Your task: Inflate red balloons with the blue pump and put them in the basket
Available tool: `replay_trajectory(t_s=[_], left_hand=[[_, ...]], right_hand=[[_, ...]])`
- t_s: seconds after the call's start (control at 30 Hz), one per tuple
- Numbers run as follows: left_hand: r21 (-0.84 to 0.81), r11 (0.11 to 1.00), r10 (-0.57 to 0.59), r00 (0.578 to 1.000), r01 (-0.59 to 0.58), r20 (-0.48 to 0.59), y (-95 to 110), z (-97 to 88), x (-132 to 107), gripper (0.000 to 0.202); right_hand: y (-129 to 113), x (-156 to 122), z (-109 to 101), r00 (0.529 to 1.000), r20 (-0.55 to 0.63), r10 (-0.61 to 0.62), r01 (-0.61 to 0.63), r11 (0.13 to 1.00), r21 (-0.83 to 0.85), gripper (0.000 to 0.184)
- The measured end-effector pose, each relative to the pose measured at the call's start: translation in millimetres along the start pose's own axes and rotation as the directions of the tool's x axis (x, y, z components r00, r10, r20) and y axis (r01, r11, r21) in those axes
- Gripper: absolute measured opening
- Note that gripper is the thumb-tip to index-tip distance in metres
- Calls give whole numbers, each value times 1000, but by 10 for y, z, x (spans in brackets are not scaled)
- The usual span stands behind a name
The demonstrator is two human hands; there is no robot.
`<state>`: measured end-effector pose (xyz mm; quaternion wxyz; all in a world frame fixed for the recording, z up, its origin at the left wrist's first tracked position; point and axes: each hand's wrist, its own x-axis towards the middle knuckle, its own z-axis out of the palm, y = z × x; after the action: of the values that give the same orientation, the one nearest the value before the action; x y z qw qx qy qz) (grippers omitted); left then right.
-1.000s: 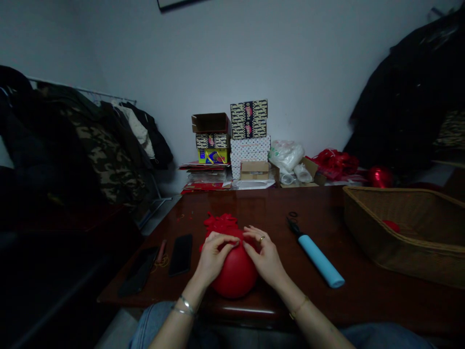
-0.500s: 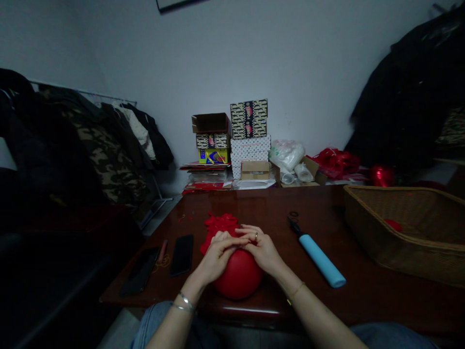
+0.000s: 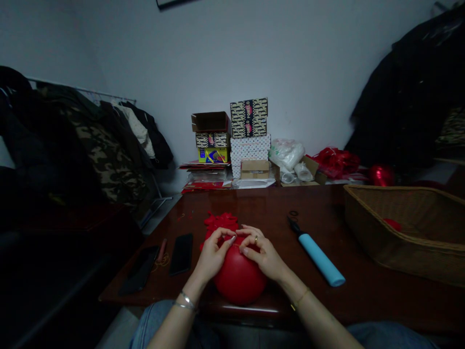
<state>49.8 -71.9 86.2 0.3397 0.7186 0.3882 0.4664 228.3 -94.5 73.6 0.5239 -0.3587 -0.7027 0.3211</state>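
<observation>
A red inflated balloon (image 3: 238, 278) rests at the near edge of the dark wooden table (image 3: 276, 208). My left hand (image 3: 213, 254) and my right hand (image 3: 262, 253) both sit on its top, fingers curled and pinching at the balloon's neck, where a thin yellow band seems to show between them. A ring is on my right hand. Behind the balloon lies a pile of flat red balloons (image 3: 220, 222).
A light blue hand pump (image 3: 319, 258) lies to the right, with small black rings (image 3: 292, 214) beyond it. A large wicker basket (image 3: 399, 228) stands far right. Two dark phones (image 3: 180, 253) and yellow rubber bands (image 3: 162, 262) lie left. Boxes (image 3: 249, 131) and bags line the wall.
My hands drew together over the balloon's top, then shifted slightly toward me; the fingers now pinch at the neck. The balloon has barely moved.
</observation>
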Motion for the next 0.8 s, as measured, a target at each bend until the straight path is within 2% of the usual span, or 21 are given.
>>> replay_trajectory(t_s=[0.1,0.17,0.23,0.33,0.43,0.5,0.57,0.67,0.8], left_hand=[[116,992,49,999,-47,-15,-23,19,-18,14],[204,975,95,995,-89,-20,-28,43,-36,13],[273,954,134,991,-122,-24,-18,77,-53,13],[337,929,173,984,-150,-38,16,135,-79,14],[355,920,194,980,-164,-49,46,174,-111,14],[344,926,187,980,-154,-65,50,177,-133,13],[299,947,149,986,-120,-77,39,157,-146,13],[132,991,37,997,-29,-64,11,100,-134,15],[-93,992,-87,995,82,-51,13,37,-74,19]], right_hand=[[-52,22,0,999,45,-9,8,1000,12,10],[-61,46,23,999,15,-29,29,1000,-10,17],[-49,67,69,993,-90,-82,75,994,-82,25],[-10,83,170,943,-287,-168,101,967,-236,28],[35,79,265,886,-436,-158,30,957,-288,26],[66,72,294,863,-492,-117,-23,963,-268,27],[97,63,289,868,-493,-50,-73,971,-227,31],[135,48,246,907,-419,50,-131,977,-167,34],[132,34,214,949,-310,61,-120,977,-176,32]])
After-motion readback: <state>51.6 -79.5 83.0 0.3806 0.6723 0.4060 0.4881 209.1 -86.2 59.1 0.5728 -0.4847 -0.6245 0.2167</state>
